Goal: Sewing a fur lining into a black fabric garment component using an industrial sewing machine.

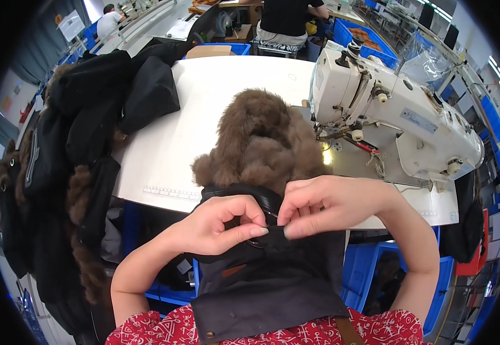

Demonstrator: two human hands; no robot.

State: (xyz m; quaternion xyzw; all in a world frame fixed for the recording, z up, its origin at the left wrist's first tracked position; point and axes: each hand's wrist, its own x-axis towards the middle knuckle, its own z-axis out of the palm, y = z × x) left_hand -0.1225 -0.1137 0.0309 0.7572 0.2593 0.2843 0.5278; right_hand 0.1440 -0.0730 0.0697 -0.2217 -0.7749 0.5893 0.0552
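My left hand (pixel 227 225) and my right hand (pixel 325 208) meet at the edge of a black garment (pixel 233 191), each pinching its fabric between thumb and fingertips. A metal zipper (pixel 270 213) shows between them, partly hidden by my fingers. Brown fur (pixel 258 132) attached to the garment spreads over the white tabletop (pixel 181 115). The white sewing machine (pixel 411 126) stands just right of the fur, above my right hand. My dark grey apron (pixel 250 310) is directly below the garment.
Black garments with fur (pixel 89 92) are heaped along the left. A printed ruler strip (pixel 169 190) runs along the table's front edge. Blue crates (pixel 365 270) sit under the table. Behind it are a seated person in black (pixel 284 17), another in white (pixel 109 23) and more crates.
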